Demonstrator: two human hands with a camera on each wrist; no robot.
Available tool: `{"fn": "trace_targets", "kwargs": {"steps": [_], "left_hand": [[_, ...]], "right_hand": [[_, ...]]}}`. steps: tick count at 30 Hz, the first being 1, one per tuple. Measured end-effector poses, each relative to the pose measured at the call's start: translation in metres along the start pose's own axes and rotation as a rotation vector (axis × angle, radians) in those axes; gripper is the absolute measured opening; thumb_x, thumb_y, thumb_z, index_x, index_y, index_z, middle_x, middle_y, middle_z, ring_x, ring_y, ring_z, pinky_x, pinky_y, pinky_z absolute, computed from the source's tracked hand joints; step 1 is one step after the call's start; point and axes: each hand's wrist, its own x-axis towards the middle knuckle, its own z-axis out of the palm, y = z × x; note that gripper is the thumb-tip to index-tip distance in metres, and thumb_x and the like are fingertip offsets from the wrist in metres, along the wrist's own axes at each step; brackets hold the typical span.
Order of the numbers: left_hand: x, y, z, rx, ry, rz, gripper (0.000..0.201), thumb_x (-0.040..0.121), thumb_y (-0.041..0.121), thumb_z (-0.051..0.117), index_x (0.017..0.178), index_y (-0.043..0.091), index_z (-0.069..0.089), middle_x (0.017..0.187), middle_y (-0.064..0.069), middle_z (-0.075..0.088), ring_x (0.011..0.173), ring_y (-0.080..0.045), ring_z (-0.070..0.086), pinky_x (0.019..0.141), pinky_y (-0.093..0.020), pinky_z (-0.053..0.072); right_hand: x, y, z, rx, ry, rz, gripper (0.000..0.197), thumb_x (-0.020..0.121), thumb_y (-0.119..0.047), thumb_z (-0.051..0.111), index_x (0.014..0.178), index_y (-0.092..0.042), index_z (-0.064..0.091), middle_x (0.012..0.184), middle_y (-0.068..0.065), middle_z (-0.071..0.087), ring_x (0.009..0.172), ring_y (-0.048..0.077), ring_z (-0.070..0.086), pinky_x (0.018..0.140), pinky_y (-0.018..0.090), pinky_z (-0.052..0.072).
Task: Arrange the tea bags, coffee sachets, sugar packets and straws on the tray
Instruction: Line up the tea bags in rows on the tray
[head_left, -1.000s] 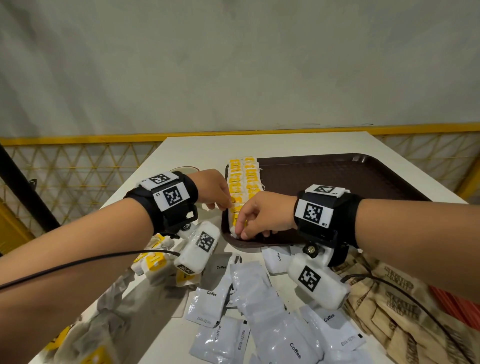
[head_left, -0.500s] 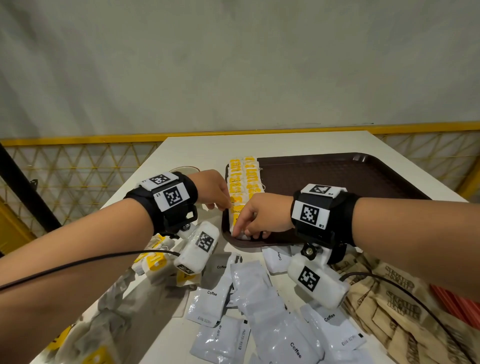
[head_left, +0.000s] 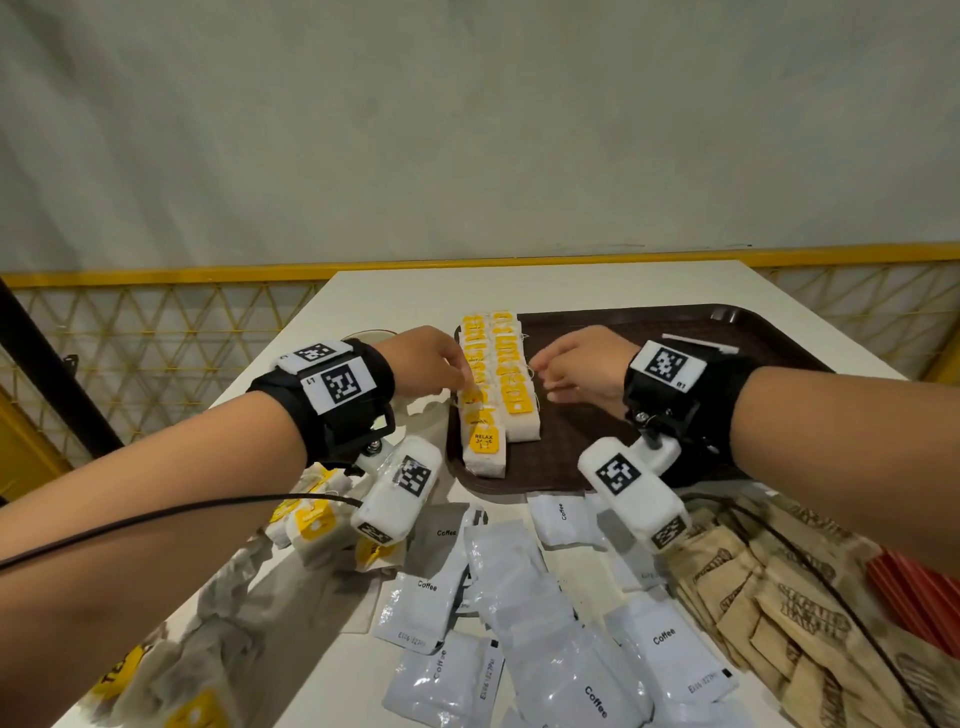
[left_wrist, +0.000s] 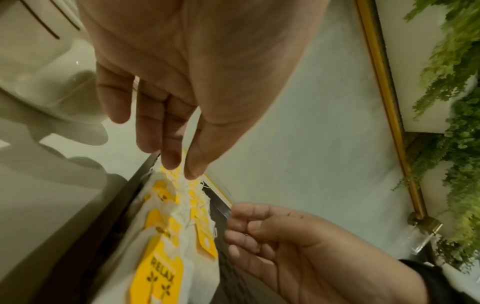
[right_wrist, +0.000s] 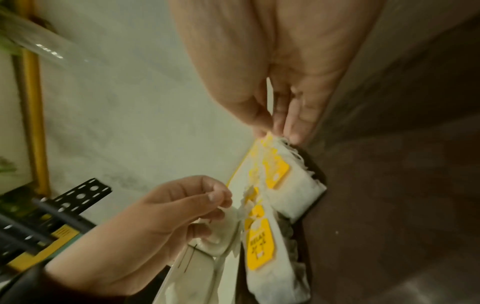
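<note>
Two rows of tea bags (head_left: 506, 384) with yellow tags lie along the left side of the brown tray (head_left: 675, 332). My left hand (head_left: 452, 382) is at the left row's outer edge, thumb and fingertips pinching a tea bag there (left_wrist: 182, 168). On the other side, my right hand (head_left: 540, 371) has loosely curled fingers. Its fingertips touch the right row and hold nothing (right_wrist: 278, 131). White coffee sachets (head_left: 519, 597), brown sugar packets (head_left: 769, 597) and red straws (head_left: 914, 592) lie on the table in front of the tray.
More loose tea bags (head_left: 311, 519) are piled on the table under my left wrist. A white cup (left_wrist: 52, 82) stands just left of the tray. A thin white stick (head_left: 701, 344) lies on the tray behind my right wrist. A yellow railing (head_left: 156, 278) runs behind the table.
My right hand has left the near end of the rows and moved farther along, to the right side of the right row. My left hand has stayed at the left row.
</note>
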Motion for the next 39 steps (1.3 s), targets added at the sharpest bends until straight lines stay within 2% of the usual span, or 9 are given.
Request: {"fn": "trace_targets", "kwargs": {"steps": [2,5,10,12,20,29,34,37,39], "left_hand": [[0.003,0.002,0.002,0.001,0.032,0.009,0.013,0.094,0.021,0.056,0.098,0.014,0.066,0.076,0.010,0.051,0.064,-0.003,0.045,0.054,-0.014,0.035],[0.008,0.002,0.009,-0.094,0.064,-0.012,0.014,0.096,0.015,0.050,0.103,0.015,0.063,0.102,0.002,0.058,0.081,-0.008,0.054,0.066,-0.018,0.041],[0.009,0.010,0.015,-0.254,0.055,-0.068,0.048,0.102,0.036,0.033,0.142,0.010,0.039,0.148,-0.008,0.039,0.134,-0.023,0.038,0.105,-0.029,0.029],[0.011,0.013,0.018,-0.383,0.042,-0.147,0.060,0.101,0.048,0.024,0.148,0.011,0.028,0.154,-0.009,0.029,0.139,-0.025,0.031,0.112,-0.034,0.024],[0.040,0.006,0.016,-0.800,0.040,-0.279,0.080,0.094,0.066,0.016,0.150,0.010,0.020,0.156,-0.013,0.021,0.144,-0.028,0.020,0.116,-0.042,0.016],[0.066,0.007,0.020,-0.834,0.003,-0.308,0.078,0.094,0.066,0.019,0.152,0.013,0.014,0.158,-0.009,0.017,0.145,-0.027,0.017,0.114,-0.045,0.017],[0.064,0.006,0.018,-0.785,-0.004,-0.259,0.074,0.096,0.061,0.019,0.151,0.013,0.015,0.158,-0.009,0.016,0.145,-0.026,0.017,0.114,-0.045,0.017],[0.044,0.006,0.002,-0.844,0.011,-0.198,0.071,0.097,0.057,0.027,0.152,0.012,0.017,0.158,-0.008,0.016,0.146,-0.024,0.014,0.116,-0.044,0.015],[0.020,0.007,-0.014,-0.887,0.048,-0.108,0.063,0.098,0.049,0.038,0.148,0.012,0.028,0.155,-0.005,0.027,0.144,-0.021,0.021,0.116,-0.040,0.018]], "right_hand": [[0.009,0.009,-0.001,-0.133,0.060,-0.037,0.019,0.089,-0.003,0.055,0.085,-0.021,0.059,0.089,0.002,0.059,0.088,0.022,0.058,0.097,0.042,0.049],[0.007,0.010,0.011,-0.868,-0.025,-0.091,0.030,0.091,-0.011,0.058,0.121,-0.010,0.055,0.122,0.009,0.056,0.116,0.026,0.053,0.097,0.028,0.037],[0.018,0.019,0.025,-1.051,-0.139,-0.265,0.036,0.095,-0.012,0.046,0.126,0.005,0.051,0.089,0.000,0.054,0.093,0.025,0.059,0.080,0.034,0.046],[0.019,0.007,0.026,-1.252,-0.098,-0.252,0.031,0.096,-0.008,0.045,0.124,0.003,0.054,0.107,0.006,0.061,0.110,0.031,0.058,0.084,0.035,0.047],[0.059,-0.009,0.014,-0.705,0.117,-0.108,0.032,0.098,-0.011,0.048,0.127,0.001,0.050,0.129,0.016,0.056,0.117,0.031,0.054,0.095,0.033,0.040],[0.088,-0.005,0.015,-0.903,0.046,-0.231,0.030,0.095,-0.009,0.052,0.125,-0.004,0.051,0.131,0.012,0.056,0.120,0.028,0.053,0.097,0.030,0.040],[0.081,-0.012,0.013,-1.082,0.002,-0.215,0.009,0.096,-0.009,0.049,0.102,-0.006,0.055,0.127,0.016,0.056,0.116,0.031,0.054,0.089,0.031,0.040],[0.074,-0.021,0.007,-1.121,-0.001,-0.181,0.026,0.096,-0.016,0.052,0.116,0.000,0.053,0.123,0.018,0.058,0.110,0.034,0.056,0.085,0.034,0.042],[0.060,-0.034,0.006,-0.758,-0.006,-0.163,0.021,0.095,-0.016,0.052,0.111,-0.005,0.055,0.123,0.018,0.057,0.105,0.031,0.058,0.083,0.034,0.045]]}}
